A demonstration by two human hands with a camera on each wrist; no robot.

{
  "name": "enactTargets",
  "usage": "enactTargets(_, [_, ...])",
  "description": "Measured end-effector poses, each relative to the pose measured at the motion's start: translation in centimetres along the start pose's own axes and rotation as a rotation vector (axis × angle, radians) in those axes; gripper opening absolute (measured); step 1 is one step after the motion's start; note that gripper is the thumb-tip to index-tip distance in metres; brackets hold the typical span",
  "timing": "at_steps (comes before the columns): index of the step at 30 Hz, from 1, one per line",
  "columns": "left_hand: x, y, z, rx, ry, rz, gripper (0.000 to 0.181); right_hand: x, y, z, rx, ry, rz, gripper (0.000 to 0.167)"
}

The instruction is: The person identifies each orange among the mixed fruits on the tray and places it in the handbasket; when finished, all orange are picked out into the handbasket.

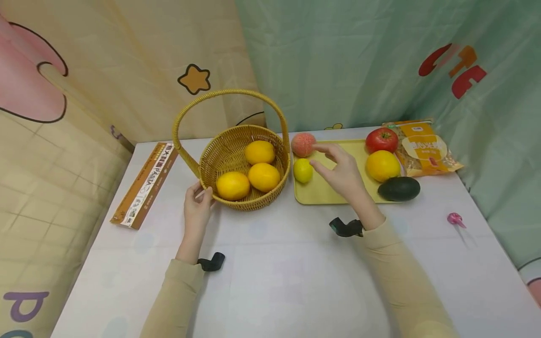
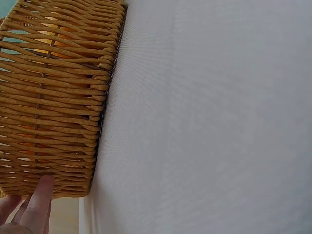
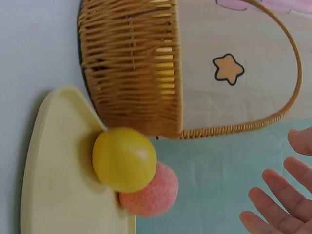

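My left hand (image 1: 197, 209) holds the lower left side of a wicker basket (image 1: 266, 204), with the thumb against its outer wall (image 2: 53, 97). Inside the basket lie three yellow fruits; one yellow fruit (image 1: 233, 186) is nearest that hand. Over the left part of a pale yellow tray (image 1: 325, 197), my right hand (image 1: 341, 172) hovers with thumb and fingers spread and nothing between them. Closest to its fingertips are a small yellow-green fruit (image 1: 303, 171) and a pink peach (image 1: 303, 144). The right wrist view shows that small fruit (image 3: 125, 160) in front of the peach (image 3: 153, 192).
A tomato (image 1: 382, 140), a yellow fruit (image 1: 382, 165) and a dark green oval fruit (image 1: 399, 188) sit at the tray's right. Beyond lies a food bag (image 1: 427, 148). A pink lollipop (image 1: 455, 219) is on the right, a pasta box (image 1: 145, 185) on the left. Curtains hang behind.
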State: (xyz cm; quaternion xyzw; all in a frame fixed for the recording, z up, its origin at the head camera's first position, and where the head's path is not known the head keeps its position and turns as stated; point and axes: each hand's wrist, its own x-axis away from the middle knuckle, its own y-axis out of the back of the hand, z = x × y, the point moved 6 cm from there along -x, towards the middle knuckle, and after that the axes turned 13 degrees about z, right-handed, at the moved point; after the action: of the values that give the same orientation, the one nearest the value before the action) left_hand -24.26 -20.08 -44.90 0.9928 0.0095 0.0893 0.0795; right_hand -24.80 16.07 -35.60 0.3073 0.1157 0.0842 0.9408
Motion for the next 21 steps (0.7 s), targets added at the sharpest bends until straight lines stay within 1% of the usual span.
enactTargets(5, [0.1, 0.1, 0.0, -0.005, 0.005, -0.001, 0.051, 1.4, 2.3, -2.8, -0.015, -0.112, -0.025, 0.041])
enactTargets(12, [0.1, 0.1, 0.0, -0.005, -0.004, -0.003, 0.051, 3.2, 4.9, -5.7, 0.018, -0.187, -0.094, 0.044])
enactTargets(15, [0.0, 0.0, 0.1, 0.001, -0.008, 0.000, 0.051, 3.9, 5.9, -6.9, 0.030, -0.235, -0.105, 0.046])
enactTargets(21, [0.0, 0.0, 0.0, 0.009, -0.009, 0.009, 0.053, 5.2, 8.1, -8.4, 0.013, -0.322, -0.135, 0.051])
